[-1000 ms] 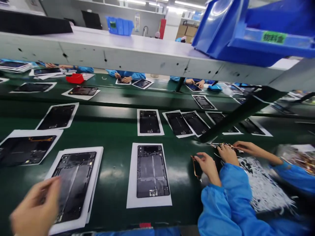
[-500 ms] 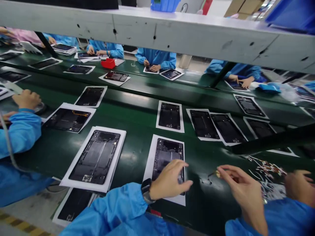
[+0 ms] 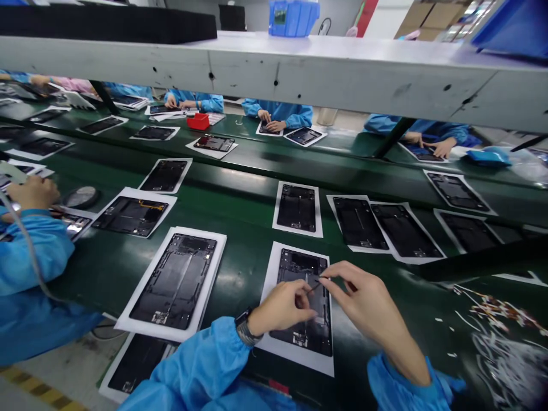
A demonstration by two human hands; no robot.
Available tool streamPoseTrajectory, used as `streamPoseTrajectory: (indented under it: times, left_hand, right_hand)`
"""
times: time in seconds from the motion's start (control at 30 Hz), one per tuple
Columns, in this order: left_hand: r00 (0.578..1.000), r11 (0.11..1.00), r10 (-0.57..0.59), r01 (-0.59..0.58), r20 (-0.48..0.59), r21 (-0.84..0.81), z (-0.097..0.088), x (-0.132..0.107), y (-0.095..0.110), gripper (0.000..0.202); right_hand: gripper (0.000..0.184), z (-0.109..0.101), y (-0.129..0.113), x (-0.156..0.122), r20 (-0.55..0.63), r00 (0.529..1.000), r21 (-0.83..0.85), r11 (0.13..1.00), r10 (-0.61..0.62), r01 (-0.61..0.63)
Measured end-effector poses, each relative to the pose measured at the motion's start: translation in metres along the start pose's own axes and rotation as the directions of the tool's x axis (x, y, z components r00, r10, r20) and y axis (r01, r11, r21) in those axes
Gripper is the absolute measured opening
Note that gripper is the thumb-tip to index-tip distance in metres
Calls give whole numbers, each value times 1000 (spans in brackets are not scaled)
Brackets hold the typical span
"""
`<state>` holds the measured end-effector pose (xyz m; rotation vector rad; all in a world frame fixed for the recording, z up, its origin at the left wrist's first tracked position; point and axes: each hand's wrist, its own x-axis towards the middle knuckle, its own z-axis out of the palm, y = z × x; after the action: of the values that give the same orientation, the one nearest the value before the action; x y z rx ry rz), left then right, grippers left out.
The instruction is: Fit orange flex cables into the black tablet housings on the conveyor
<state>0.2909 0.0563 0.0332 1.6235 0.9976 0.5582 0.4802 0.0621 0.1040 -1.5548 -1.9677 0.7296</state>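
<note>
A dark tablet frame point(image 3: 299, 268) lies on a white sheet point(image 3: 272, 271) on the green conveyor belt point(image 3: 240, 228), right in front of me. Both hands hover over its middle. My left hand point(image 3: 280, 308), with a watch at the wrist, and my right hand point(image 3: 368, 305) together pinch a thin small strip point(image 3: 315, 285) just above the frame. The fingertips of both hands meet at that strip. The lower half of the frame is partly hidden by my hands.
Another frame on paper point(image 3: 177, 279) lies to the left, several more further along the belt. A co-worker's blue sleeve point(image 3: 29, 274) is at the left. White strips and parts point(image 3: 496, 325) litter the right. A grey shelf beam point(image 3: 299, 74) runs overhead; people work across the belt.
My view swung left and down. My right hand came from the parts pile at the right to the frame, and both hands now meet over it holding the strip.
</note>
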Motion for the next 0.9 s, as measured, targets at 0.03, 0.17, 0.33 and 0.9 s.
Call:
streamPoseTrajectory:
  times: [0.03,0.17,0.33,0.9]
  left_hand:
    - [1000,996,7,-5,-28,88,-6,-4,-2,28]
    - [979,870,103,-2,-178,493,-16,-14,-19,18]
    - [959,553,253,-39,-124,832,-18,-18,-45,29]
    - [907,486,416,-157,-70,860,-13,4,-60,19]
  right_hand:
    - [18,4,-2,12,47,999,21,1000,-6,5]
    - [17,26,12,57,178,984,190,980,27,-62]
    - [16,59,47,88,288,954,257,953,81,-159]
    - [10,105,79,139,364,911,-68,981,196,-183]
